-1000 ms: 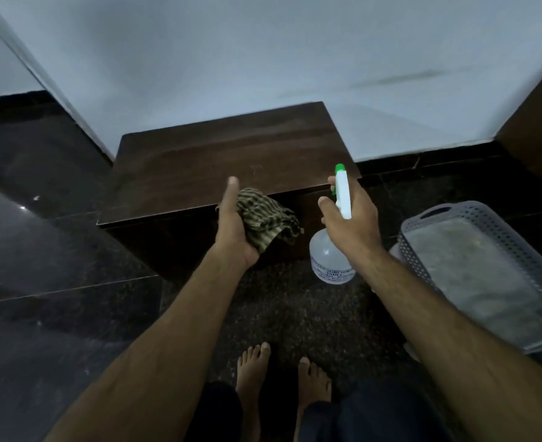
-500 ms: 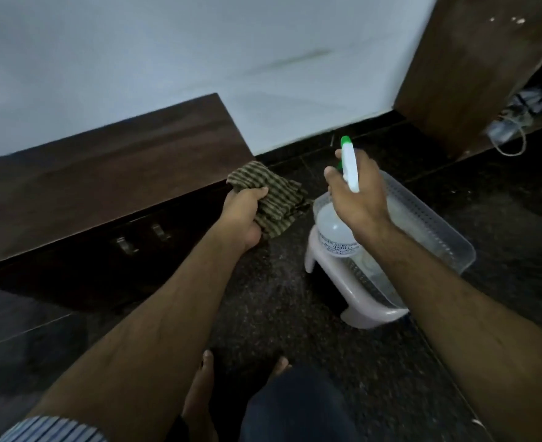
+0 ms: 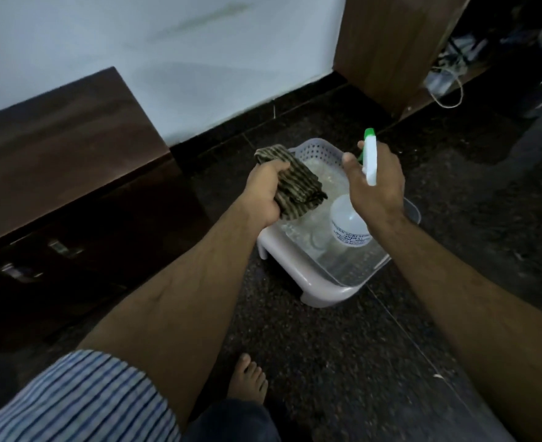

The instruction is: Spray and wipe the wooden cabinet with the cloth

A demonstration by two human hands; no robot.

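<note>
The low dark wooden cabinet (image 3: 59,135) stands at the left against the white wall, two metal handles on its front. My left hand (image 3: 264,193) grips a folded green striped cloth (image 3: 295,183), held over the pale plastic basket (image 3: 323,290) to the right of the cabinet. My right hand (image 3: 374,183) holds a clear spray bottle (image 3: 347,224) by its white and green trigger head, upright above the same basket. Both hands are away from the cabinet.
The basket sits on the dark speckled floor with a pale lining inside. A taller brown wooden unit (image 3: 390,46) stands at the back right with cables (image 3: 448,87) beside it. My bare foot (image 3: 247,378) is on the floor below.
My view and both hands have swung right, from the cabinet top to above the basket. The cloth and the spray bottle stay in the same hands.
</note>
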